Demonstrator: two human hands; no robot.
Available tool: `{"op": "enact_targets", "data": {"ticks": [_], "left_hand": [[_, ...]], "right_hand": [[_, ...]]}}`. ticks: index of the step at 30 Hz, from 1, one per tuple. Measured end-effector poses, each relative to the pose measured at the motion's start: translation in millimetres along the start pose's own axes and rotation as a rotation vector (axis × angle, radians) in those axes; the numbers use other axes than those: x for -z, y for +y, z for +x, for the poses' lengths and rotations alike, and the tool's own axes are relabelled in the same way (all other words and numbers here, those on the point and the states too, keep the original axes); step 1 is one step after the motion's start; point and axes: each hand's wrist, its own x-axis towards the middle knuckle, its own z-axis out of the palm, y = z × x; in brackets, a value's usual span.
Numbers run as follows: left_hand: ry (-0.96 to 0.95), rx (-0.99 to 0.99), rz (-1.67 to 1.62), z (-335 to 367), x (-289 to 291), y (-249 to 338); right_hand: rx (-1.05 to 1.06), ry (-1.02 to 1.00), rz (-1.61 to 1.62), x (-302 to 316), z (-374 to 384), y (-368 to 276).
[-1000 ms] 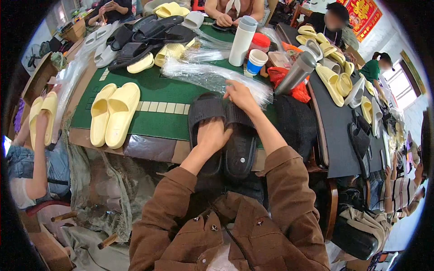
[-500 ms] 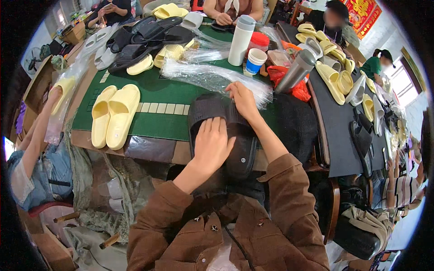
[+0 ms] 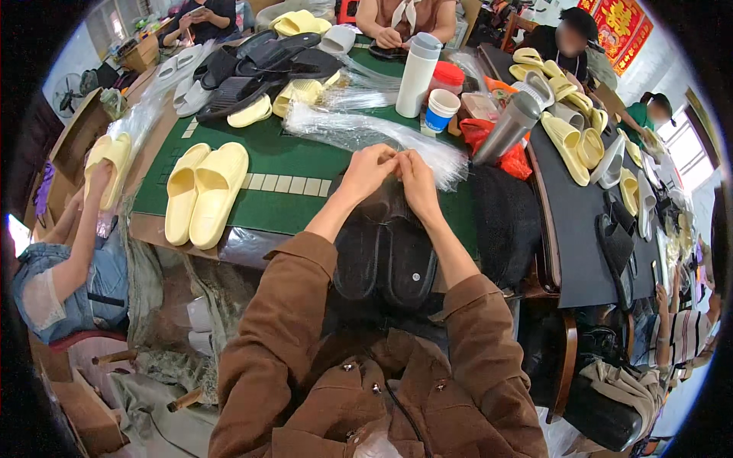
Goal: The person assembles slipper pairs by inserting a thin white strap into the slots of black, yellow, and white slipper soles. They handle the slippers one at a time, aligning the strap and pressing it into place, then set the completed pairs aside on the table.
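Observation:
A pair of black slippers (image 3: 408, 267) lies side by side in front of me at the table's near edge, heels toward me. Over their far end my left hand (image 3: 369, 172) and my right hand (image 3: 418, 185) meet, fingertips pinched together. Whatever is between the fingers is too small to make out. Just beyond my hands lies a bundle of thin clear plastic strands (image 3: 336, 128). My forearms partly cover the straps of the slippers. To the left, a pair of pale yellow slippers (image 3: 217, 195) rests on the green mat (image 3: 294, 215).
Black, grey and yellow slippers (image 3: 248, 65) are heaped at the far left. A white bottle (image 3: 417, 76), a paper cup (image 3: 440, 111) and a steel flask (image 3: 507, 126) stand beyond my right hand. More slippers line the dark table (image 3: 573, 244) at right. Several co-workers sit around.
My left hand has come out from the left black slipper's strap and moved forward to meet my right hand. At the left, a co-worker's hand now holds up yellow slippers.

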Motion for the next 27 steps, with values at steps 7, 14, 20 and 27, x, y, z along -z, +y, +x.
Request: {"op": "enact_targets", "data": {"ticks": [7,14,20,27], "left_hand": [[0.207,-0.089,0.000,-12,-12,-3],[0.316,-0.117,-0.009,-15,-16,-12],[0.388,-0.122,-0.008,-17,-17,-13],[0.389,-0.138,-0.061,-18,-15,-9]], "right_hand": [[0.062,0.077,0.025,-1,-6,-2],[0.045,0.113,0.376,-4,-3,8],[0.161,0.195,0.009,-6,-7,9],[-0.002,0.090,0.017,-4,-9,3]]}}
